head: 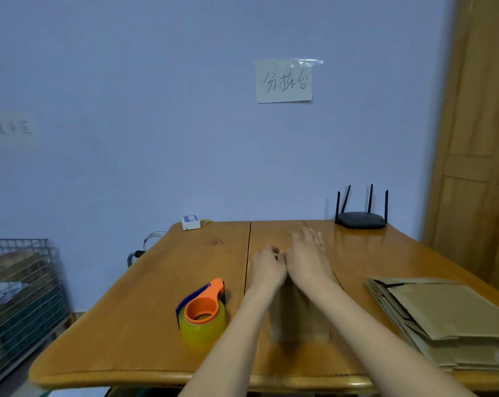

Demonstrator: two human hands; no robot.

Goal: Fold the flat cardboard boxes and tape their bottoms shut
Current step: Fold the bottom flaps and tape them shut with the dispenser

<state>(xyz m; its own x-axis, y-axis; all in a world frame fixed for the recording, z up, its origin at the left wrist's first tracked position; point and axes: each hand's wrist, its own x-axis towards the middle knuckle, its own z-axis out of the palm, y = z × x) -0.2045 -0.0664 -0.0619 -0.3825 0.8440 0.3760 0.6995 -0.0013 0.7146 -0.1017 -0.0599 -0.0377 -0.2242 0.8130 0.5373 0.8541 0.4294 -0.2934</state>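
Observation:
A brown cardboard box (300, 316) lies blurred on the wooden table (156, 282), between my forearms. My left hand (267, 266) is at the box's far left corner with its fingers curled on the cardboard. Beside it and touching it, my right hand (308, 255) reaches over the box's far end with fingers straight and spread. The hands hide the far edge of the box. A stack of flat cardboard boxes (448, 319) sits at the table's right front. An orange tape dispenser with a yellowish tape roll (204, 313) stands left of my left forearm.
A black router with several antennas (360, 219) stands at the back right of the table. A small white box (191, 222) sits at the back edge. A wire cage (19, 296) stands on the floor to the left, a wooden door (477, 138) to the right.

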